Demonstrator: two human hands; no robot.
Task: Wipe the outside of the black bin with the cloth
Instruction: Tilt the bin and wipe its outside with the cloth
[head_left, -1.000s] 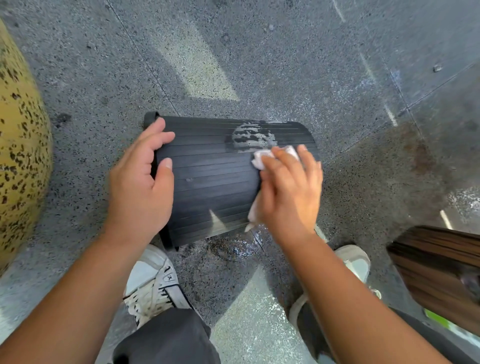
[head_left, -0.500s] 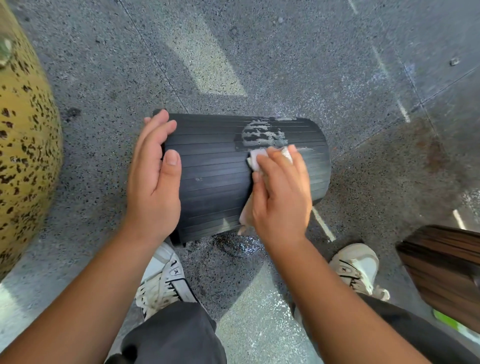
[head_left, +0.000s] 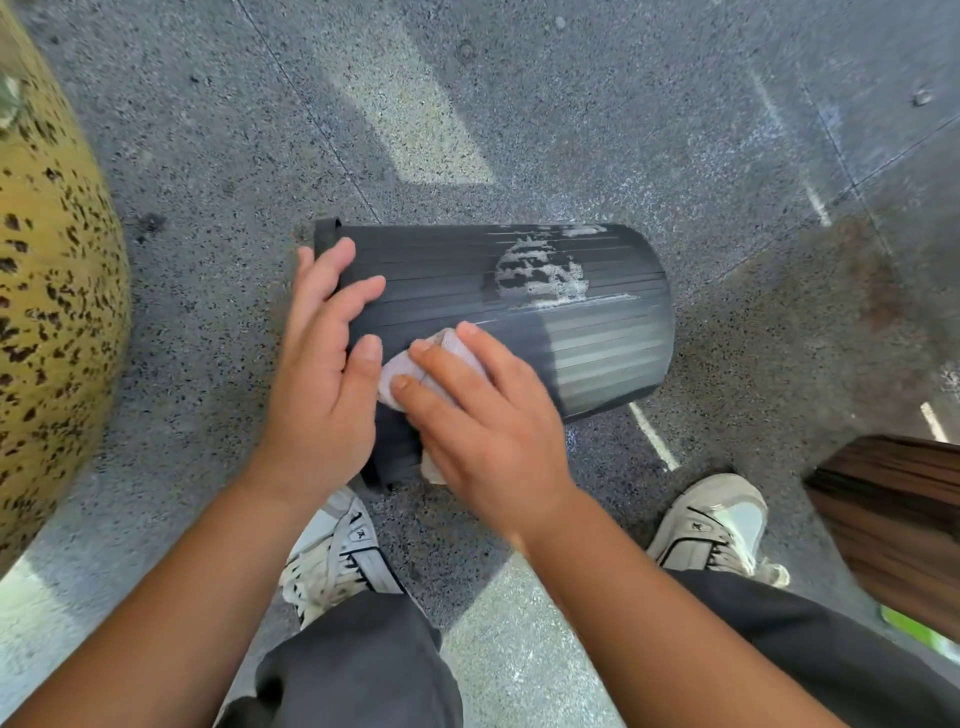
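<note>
Place: outside, maybe a yard or walkway
Ground (head_left: 597, 119): gray speckled stone, sunny patches
Big yellow spotted pot (head_left: 47, 312): stands at the left

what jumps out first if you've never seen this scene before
A ribbed black bin lies on its side on the speckled floor, with a patch of white foam on its upper side. Both hands sit on it: the left hand flat near the rim end, the right hand pressing a pale cloth against it. A big yellow spotted object fills the left edge.
</note>
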